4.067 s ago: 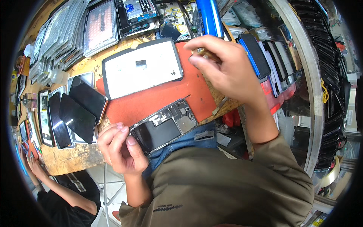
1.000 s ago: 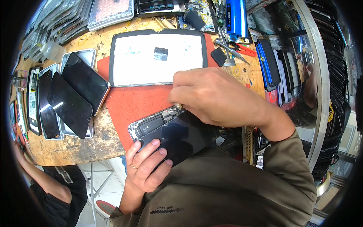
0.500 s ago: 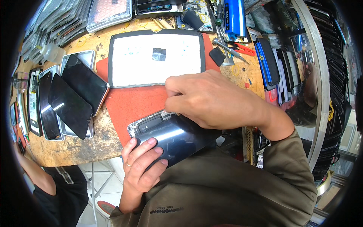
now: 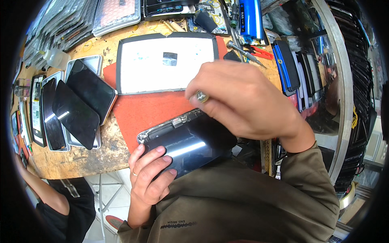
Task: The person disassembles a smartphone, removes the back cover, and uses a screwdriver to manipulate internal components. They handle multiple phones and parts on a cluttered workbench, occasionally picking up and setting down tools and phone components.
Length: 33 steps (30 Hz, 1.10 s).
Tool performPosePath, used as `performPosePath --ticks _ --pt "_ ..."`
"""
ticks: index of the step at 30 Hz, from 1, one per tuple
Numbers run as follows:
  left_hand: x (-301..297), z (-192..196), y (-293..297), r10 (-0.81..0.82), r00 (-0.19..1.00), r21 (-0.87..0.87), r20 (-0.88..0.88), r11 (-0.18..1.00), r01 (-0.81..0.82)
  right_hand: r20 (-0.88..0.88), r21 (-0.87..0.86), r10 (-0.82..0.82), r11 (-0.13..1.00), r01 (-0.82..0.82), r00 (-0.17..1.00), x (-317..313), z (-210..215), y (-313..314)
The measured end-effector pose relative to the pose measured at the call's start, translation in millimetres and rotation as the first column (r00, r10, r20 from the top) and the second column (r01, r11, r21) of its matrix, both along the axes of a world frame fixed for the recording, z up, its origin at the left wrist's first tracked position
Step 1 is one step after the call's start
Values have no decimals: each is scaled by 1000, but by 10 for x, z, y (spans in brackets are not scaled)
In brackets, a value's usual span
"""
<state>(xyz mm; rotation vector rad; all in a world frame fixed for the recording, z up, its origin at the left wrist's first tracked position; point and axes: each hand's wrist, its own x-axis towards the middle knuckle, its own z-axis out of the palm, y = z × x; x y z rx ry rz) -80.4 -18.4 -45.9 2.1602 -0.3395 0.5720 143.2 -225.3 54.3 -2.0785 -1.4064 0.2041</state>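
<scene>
Fingers: left hand [image 4: 150,178] grips phone [image 4: 188,141] edge | right hand [image 4: 243,101] pinches top edge | mat [image 4: 146,111] beneath

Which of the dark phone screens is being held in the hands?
The glossy black screen over the opened phone at the red mat's near edge; the other screens lie untouched at the left.

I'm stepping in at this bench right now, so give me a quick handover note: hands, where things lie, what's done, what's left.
Left hand: grips the phone at its lower corner, fingers on the dark screen.
Right hand: over the phone's upper edge, fingertips at the seam.
The phone sits on the red mat at the bench edge, with the white tablet panel behind it.
Done: screen laid over the body.
Left: inner parts show along the top edge, so the screen seems not fully seated.
</scene>
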Motion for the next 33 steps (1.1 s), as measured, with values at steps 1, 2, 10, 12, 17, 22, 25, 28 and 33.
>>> performPosePath --ticks 1,2,10,12,17,22,25,28,33 --pt "3 1 1 -3 1000 1 1 1000 3 50 54 -12 998 9 999 38 35 -19" --pt "6 3 -1 0 1000 5 3 1000 0 100 102 -45 994 34 994 63 54 -26" --pt "16 36 6 -14 1000 -3 -3 1000 14 -225 244 -109 956 164 968 -44 -51 -8" --pt "16 42 5 -17 1000 -5 -5 1000 17 -265 240 -84 959 151 961 -106 -115 8" --pt "3 68 -12 -7 1000 -4 -22 1000 7 -152 276 -47 957 88 987 -168 -187 26" --pt "13 85 -34 -3 1000 -10 -13 1000 3 -106 257 -26 965 53 994 -200 -193 15" --pt "23 97 -39 1 1000 -13 -14 1000 -1 -83 272 -4 962 26 997 -212 -200 2" --pt "40 110 -48 13 1000 -18 -14 1000 -13 -62 299 11 954 8 998 -230 -214 3" --pt "103 110 -61 60 998 -32 -12 998 -60 -48 341 14 940 3 999 -240 -239 6"
